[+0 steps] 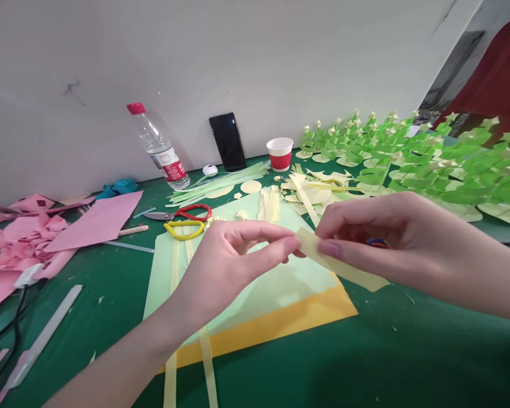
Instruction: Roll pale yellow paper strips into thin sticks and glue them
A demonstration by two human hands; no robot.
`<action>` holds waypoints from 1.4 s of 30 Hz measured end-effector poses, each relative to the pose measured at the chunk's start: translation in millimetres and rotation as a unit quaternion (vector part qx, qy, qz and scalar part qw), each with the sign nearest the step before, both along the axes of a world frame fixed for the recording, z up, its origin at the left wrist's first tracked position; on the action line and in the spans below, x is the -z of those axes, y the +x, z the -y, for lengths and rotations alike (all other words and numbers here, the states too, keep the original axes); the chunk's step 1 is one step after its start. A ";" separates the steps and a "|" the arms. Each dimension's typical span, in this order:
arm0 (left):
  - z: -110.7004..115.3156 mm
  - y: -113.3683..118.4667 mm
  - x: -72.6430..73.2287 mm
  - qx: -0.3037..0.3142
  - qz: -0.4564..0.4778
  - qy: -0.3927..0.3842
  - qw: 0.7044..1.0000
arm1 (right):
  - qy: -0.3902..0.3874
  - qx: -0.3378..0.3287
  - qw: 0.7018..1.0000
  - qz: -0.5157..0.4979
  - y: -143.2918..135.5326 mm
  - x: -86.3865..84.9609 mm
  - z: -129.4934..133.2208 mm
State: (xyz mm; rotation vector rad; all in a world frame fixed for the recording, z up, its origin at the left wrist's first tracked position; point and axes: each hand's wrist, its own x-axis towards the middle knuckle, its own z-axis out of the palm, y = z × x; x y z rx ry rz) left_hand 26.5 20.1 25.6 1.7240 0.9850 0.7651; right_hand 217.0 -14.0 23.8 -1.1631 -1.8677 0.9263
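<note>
A pale yellow paper strip (357,273) is held between my two hands above the paper sheets. My left hand (242,260) pinches its left end between thumb and fingertips. Close beside it, my right hand (378,243) grips the strip with thumb and curled fingers, and the rest of the strip slants down to the right below that thumb. Under my hands lie light green sheets (246,306) on top of an orange sheet (280,322). Long narrow yellow strips (208,368) run across the sheets at the left and over their lower edge.
Scissors (187,218) lie behind my left hand. A bottle (165,153), a phone (228,141) and a paper cup (279,154) stand near the wall. Pink paper (97,221) lies left; green paper plants (442,164) fill the back right. Yellow scraps (318,192) lie beyond my right hand.
</note>
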 end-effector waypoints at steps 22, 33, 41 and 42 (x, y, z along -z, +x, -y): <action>3.2 -2.5 -5.6 0.018 -0.010 -0.055 0.998 | 0.091 0.013 0.993 0.075 -2.7 0.1 3.3; 3.0 -1.4 -1.9 0.016 -0.033 -0.079 0.996 | 0.137 -0.022 0.986 0.094 -5.3 5.4 6.9; 2.1 -3.9 -4.8 0.043 -0.024 -0.021 0.999 | 0.128 -0.003 0.989 0.072 -2.7 13.8 3.3; 2.3 -3.6 -4.6 0.042 -0.020 -0.023 0.999 | 0.129 -0.006 0.989 0.073 -3.2 14.4 3.5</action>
